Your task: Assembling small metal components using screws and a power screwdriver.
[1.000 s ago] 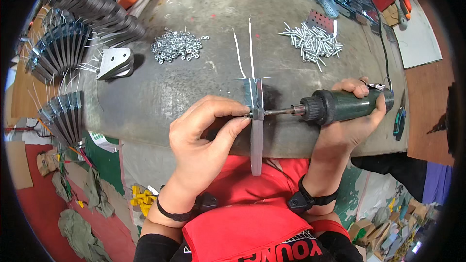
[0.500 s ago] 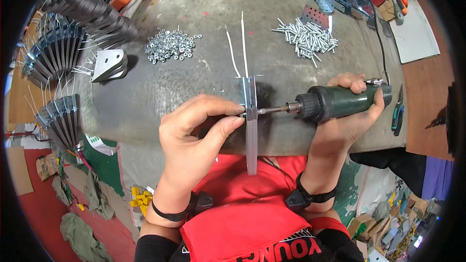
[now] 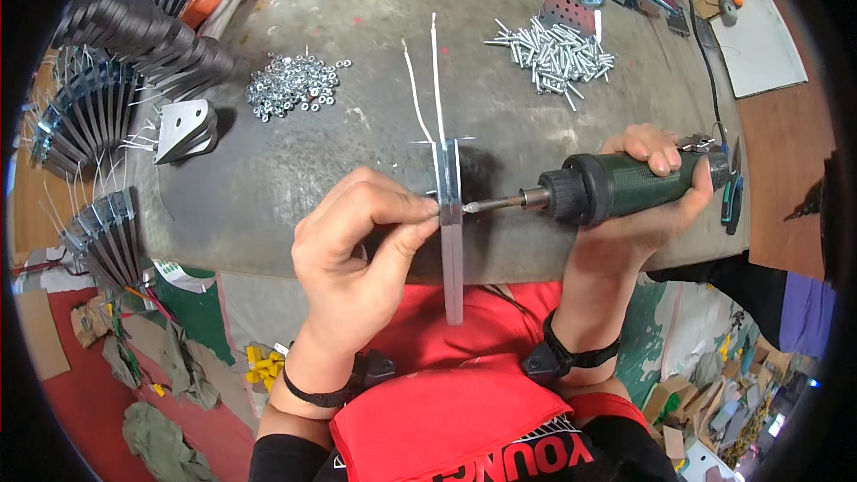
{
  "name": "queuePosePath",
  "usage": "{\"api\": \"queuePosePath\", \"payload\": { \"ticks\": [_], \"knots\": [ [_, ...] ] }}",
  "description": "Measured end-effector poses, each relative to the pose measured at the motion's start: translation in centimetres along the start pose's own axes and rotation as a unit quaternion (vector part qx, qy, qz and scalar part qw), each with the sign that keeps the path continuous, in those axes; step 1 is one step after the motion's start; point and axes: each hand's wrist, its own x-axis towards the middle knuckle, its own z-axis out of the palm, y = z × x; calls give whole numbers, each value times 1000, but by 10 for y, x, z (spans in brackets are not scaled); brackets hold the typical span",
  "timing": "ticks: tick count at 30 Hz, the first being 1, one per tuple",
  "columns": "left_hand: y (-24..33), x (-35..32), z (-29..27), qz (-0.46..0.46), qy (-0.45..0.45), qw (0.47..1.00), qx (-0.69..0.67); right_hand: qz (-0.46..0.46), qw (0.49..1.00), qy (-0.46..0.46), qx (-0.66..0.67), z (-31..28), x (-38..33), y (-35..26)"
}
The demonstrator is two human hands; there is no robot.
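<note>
The person's left hand is pinching a small fastener, too small to identify, against the left face of a narrow metal strip that is standing on edge across the front of the worktop and overhanging toward the red shirt. The right hand is wrapping its grip fully around a green power screwdriver, whose bit is meeting the strip's right face opposite those fingertips. Doing this well probably means keeping the bit level and in line with the hole, and pressing both hands toward each other so the strip is not twisting. A pile of nuts and a pile of bolts are lying farther back, well apart.
</note>
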Motion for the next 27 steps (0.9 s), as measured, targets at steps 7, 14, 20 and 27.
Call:
{"api": "queuePosePath", "payload": {
  "ticks": [7,14,20,27],
  "knots": [
    [4,-12,-5,-40,-22,999,10,-7,999,39,-34,6,-4,0],
    [11,-5,-7,-264,-75,953,-127,-73,976,96,-181,2,0,1],
    [13,-3,-15,-276,-85,946,-150,-87,966,105,-221,5,-3,11],
    [11,0,-18,-292,-89,942,-142,-74,966,113,-219,4,-1,10]
  ]
}}
